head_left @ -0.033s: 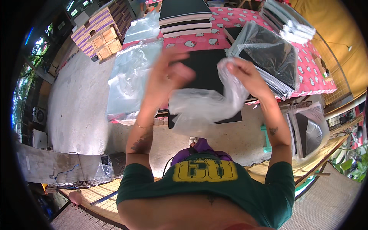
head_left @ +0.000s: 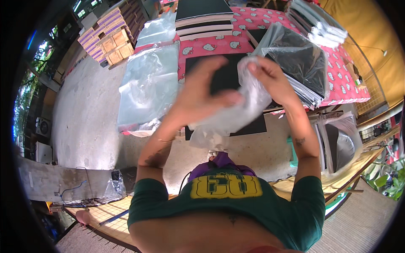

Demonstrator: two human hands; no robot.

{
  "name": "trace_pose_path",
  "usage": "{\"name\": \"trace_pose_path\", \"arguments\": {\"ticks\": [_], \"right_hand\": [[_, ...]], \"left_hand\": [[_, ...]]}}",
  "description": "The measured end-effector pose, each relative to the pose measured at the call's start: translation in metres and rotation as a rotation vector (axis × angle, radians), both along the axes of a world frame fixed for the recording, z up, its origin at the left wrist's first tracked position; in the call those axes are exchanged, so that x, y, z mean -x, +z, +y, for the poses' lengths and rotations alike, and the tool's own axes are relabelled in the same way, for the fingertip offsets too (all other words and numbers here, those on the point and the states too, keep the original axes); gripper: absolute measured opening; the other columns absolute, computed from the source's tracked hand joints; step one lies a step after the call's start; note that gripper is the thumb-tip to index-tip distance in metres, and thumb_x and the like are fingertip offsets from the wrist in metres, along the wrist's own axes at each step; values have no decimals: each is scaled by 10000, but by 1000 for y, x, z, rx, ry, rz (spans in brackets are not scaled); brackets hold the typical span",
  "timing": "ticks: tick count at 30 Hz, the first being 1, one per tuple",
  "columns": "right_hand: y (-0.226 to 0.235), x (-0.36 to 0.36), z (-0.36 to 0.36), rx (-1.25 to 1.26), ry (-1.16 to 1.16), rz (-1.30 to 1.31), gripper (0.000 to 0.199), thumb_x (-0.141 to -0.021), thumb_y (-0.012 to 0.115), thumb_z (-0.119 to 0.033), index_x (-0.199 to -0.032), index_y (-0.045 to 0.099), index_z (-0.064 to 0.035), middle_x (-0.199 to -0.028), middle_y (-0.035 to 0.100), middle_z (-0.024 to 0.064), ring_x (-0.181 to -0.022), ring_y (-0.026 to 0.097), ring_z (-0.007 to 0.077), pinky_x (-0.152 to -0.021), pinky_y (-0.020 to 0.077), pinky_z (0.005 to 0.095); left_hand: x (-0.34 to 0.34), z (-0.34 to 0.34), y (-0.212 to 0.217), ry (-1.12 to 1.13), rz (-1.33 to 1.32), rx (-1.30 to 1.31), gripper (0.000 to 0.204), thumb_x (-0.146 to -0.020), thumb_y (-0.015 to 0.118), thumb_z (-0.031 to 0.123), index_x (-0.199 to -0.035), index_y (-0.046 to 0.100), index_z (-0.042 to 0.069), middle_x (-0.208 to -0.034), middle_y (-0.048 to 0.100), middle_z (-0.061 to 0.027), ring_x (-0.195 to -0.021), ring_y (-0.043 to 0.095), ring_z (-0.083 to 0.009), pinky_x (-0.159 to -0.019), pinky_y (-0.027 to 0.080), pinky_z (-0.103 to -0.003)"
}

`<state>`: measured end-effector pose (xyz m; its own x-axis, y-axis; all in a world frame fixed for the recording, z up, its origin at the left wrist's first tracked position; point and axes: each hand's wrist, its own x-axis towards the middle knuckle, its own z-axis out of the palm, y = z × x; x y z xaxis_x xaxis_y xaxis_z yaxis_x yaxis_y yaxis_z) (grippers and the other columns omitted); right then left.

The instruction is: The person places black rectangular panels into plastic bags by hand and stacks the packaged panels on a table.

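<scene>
One thin, see-through plastic bag (head_left: 255,101) hangs crumpled above a flat black board (head_left: 225,78), its gathered end at 12 o'clock and its loose tail trailing toward 7 or 8. Judging by its folds and sheen, it should be almost weightless, limp and slick, apt to cling to itself, and easily creased or torn if tugged by one corner. Gathered plastic looks the safest place to grip, at 12 o'clock, with a second hold best on a free edge lower down; whether its mouth lies there, I cannot tell. From the bag's middle, the right hand (head_left: 274,80) sits between 1 and 2 o'clock, pinching that gathered end between thumb and fingers. The left hand (head_left: 198,92), toward 9, is spread, thumb well away from the fingers, and blurred; it overlaps the bag in view, but contact cannot be made out. Beneath, the board seems stiff and flat, likely better lifted by its edges than its dark face. Farther out, clear plastic sheets (head_left: 147,80) lie at 9 o'clock, a plastic-covered black bundle (head_left: 297,63) at 2, and a black-topped stack (head_left: 202,12) at 11, all on a pink patterned tablecloth (head_left: 211,46).
</scene>
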<state>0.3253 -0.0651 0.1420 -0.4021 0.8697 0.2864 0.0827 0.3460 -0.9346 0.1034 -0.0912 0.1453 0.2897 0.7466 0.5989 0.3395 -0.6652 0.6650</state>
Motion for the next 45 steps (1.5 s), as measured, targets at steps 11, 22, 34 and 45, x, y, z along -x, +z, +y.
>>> {"name": "trace_pose_path", "arguments": {"ticks": [11, 22, 34, 45], "right_hand": [[-38, -70, 47, 452, 831, 921, 321, -883, 551, -313, -1077, 567, -58, -1038, 592, 105, -963, 567, 205, -830, 468, 448], [-75, -67, 15, 529, 219, 553, 406, -786, 681, -237, -1129, 586, -42, -1140, 584, 120, -1055, 550, 219, -945, 387, 334], [-85, -92, 6, 298, 235, -35, 453, -853, 581, -384, -1120, 565, -19, -968, 625, 110, -869, 583, 205, -841, 457, 334], [-156, -104, -28, 723, 175, 9, 544, -844, 502, -556, -942, 623, -35, -876, 639, 110, -817, 600, 247, -702, 469, 366]], "left_hand": [[62, 35, -35, -410, 292, 837, 338, -918, 538, 325, -960, 646, 7, -897, 630, -6, -826, 551, -71, -725, 458, -251], [118, 58, -56, -600, -570, 783, 240, -938, 497, 283, -1017, 594, 79, -862, 622, -25, -757, 588, -131, -768, 505, -318], [98, 20, -20, -366, -473, 702, 415, -844, 616, 413, -943, 625, 10, -790, 623, -53, -673, 545, -109, -588, 462, -270], [128, 10, -120, -389, -575, 923, 447, -859, 570, 456, -975, 587, 24, -907, 612, -98, -808, 604, -204, -727, 498, -336]]}}
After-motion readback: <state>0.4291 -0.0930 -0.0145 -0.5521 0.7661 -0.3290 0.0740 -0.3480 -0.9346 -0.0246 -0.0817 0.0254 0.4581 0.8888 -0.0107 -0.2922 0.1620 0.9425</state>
